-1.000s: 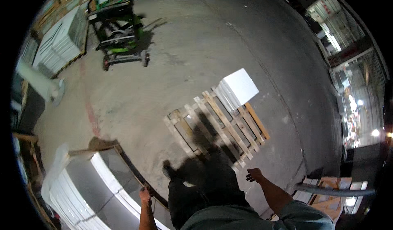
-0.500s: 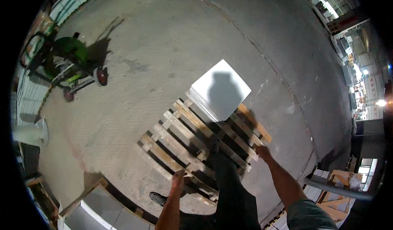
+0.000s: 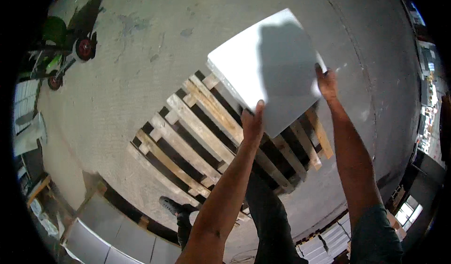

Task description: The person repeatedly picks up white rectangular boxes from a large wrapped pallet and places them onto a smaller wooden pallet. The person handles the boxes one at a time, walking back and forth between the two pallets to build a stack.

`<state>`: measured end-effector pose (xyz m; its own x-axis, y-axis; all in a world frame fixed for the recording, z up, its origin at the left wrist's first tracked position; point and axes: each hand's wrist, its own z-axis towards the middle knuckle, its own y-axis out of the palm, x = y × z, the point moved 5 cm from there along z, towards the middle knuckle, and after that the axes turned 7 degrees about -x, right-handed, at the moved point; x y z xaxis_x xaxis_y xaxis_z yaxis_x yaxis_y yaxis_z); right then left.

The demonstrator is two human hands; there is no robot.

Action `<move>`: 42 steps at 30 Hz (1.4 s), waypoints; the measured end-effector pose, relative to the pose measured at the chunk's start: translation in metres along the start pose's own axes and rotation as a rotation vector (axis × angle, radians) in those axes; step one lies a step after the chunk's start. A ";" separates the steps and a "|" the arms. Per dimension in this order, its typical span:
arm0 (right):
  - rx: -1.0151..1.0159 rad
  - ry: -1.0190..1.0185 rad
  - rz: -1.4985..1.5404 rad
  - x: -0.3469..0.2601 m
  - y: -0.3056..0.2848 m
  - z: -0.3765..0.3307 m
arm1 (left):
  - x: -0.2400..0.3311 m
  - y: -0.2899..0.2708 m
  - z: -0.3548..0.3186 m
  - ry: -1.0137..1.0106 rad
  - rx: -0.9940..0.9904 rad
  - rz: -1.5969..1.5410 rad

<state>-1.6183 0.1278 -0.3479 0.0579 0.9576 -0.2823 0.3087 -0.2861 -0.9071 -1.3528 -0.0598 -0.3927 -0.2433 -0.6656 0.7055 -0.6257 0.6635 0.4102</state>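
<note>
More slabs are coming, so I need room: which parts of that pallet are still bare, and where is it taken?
The wooden pallet is bare across its near and left slats. Its far right corner is taken by the white slab, with the left hand and right hand at its edges. The concrete floor beyond lies open up to the green cart.

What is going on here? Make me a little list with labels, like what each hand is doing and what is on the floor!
left hand: grips the near edge of the white slab
right hand: grips the slab's right edge
white slab: square, flat, partly in shadow, above the far end of the pallet
wooden pallet: lies on the concrete floor, slats bare
green wheeled cart: far left, red wheels
pale slabs in a wooden crate: lower left, standing on edge
</note>
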 end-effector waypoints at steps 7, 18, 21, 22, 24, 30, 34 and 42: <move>-0.189 0.144 0.142 0.055 0.022 -0.076 | 0.021 -0.034 -0.014 -0.192 0.228 0.243; -0.841 0.233 0.595 0.023 0.040 -0.216 | 0.040 -0.142 -0.145 -0.577 0.163 0.496; -0.884 0.306 0.581 0.016 0.029 -0.294 | 0.082 -0.159 -0.216 -0.720 0.208 0.455; -0.860 0.295 0.544 0.014 0.027 -0.318 | 0.089 -0.175 -0.238 -0.709 0.187 0.433; -0.852 0.287 0.509 -0.019 0.018 -0.369 | 0.073 -0.211 -0.288 -0.683 0.132 0.386; -1.254 0.073 -0.092 -0.107 0.048 -0.477 | 0.036 -0.307 -0.472 -0.826 0.322 -0.035; -1.273 0.087 -0.482 -0.169 0.084 -0.617 | 0.018 -0.379 -0.640 -0.924 0.439 -0.141; -1.349 -0.383 -0.802 -0.318 0.169 -0.913 | 0.024 -0.481 -0.924 -0.572 0.966 -0.900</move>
<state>-0.7181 -0.1938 -0.1269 -0.6858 0.7142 -0.1399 0.7201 0.6937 0.0113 -0.3728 -0.0791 -0.0391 0.3839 -0.9234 0.0030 -0.9160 -0.3812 -0.1252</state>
